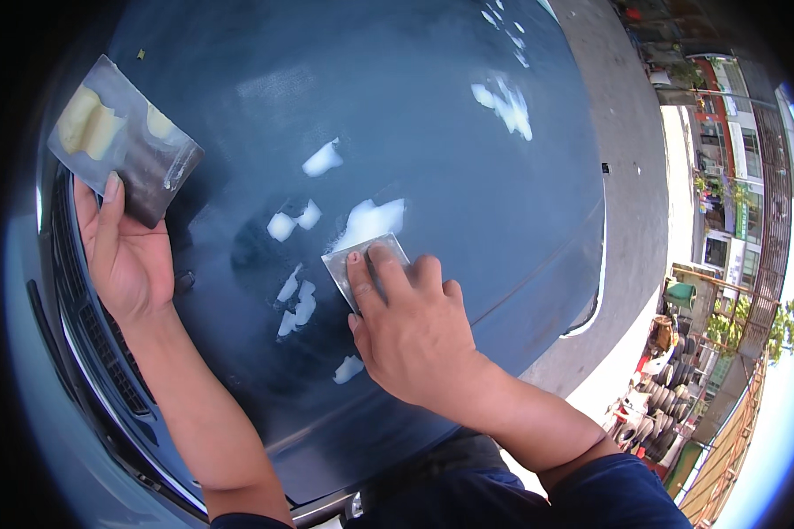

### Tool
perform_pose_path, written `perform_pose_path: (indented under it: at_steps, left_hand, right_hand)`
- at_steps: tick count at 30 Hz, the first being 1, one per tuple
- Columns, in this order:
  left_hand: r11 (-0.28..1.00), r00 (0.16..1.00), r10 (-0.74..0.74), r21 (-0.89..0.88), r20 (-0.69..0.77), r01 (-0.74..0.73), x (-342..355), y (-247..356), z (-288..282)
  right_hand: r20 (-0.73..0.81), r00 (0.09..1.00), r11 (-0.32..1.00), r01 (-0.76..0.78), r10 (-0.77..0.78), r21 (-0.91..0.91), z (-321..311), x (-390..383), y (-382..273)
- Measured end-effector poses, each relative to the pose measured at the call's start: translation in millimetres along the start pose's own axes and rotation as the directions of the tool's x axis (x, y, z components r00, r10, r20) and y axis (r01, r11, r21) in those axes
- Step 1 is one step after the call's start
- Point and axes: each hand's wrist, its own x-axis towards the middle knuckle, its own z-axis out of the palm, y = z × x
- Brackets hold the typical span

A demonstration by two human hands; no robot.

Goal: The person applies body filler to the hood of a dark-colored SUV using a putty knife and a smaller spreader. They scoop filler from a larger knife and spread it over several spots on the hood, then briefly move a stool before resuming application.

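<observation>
— Two hands on a dark blue car hood [468, 203]. What does each have?

— Right hand [410, 331]: fingers nearly straight and pressed flat on a small metal spreader [348, 269], pinning it against the hood near its middle. Thumb lies along the spreader's near edge. Left hand [123, 256]: fingers curled shut on the lower edge of a flat metal mixing board [119, 137], which it holds tilted above the hood's left edge, over the grille [106, 353].

— Anything carried on the board?

— Yes. Pale yellow putty [86, 123] smeared in two patches towards its upper end; the rest is grey and streaked.

— And on the hood itself?

— White filler patches [370, 220]. The largest touches the spreader's far edge. Smaller ones lie just left of the spreader and towards the near edge; another cluster sits well apart near the hood's far right corner.

— Beyond the hood?

— Grey pavement [631, 176] along the right edge. Stacked tyres [657, 406] and buildings further right, small and bent by the lens.
</observation>
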Motion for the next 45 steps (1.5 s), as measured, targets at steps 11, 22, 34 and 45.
perform_pose_path:
  at_steps: [11,22,34,45]
  left_hand:
    - [1.000,0.999,-0.007,0.002,0.035,0.007,-0.7,-1.8,1.2]
    - [0.999,0.999,-0.033,0.009,0.035,0.032,-1.3,-2.5,1.0]
    - [0.995,0.996,-0.092,-0.041,-0.021,0.091,2.6,-6.9,-11.6]
    - [0.999,0.994,-0.030,0.031,-0.106,0.033,3.0,-7.9,-17.7]
  right_hand:
    - [-0.182,0.977,0.992,-0.092,0.106,0.084,-11.3,2.7,50.2]
    - [0.001,1.000,1.000,0.018,-0.018,0.024,-5.3,-18.6,29.7]
    - [-0.410,0.905,0.908,0.262,-0.113,0.328,-56.0,21.4,23.3]
    - [-0.321,0.943,0.822,0.252,-0.090,0.510,-19.2,-62.6,102.7]
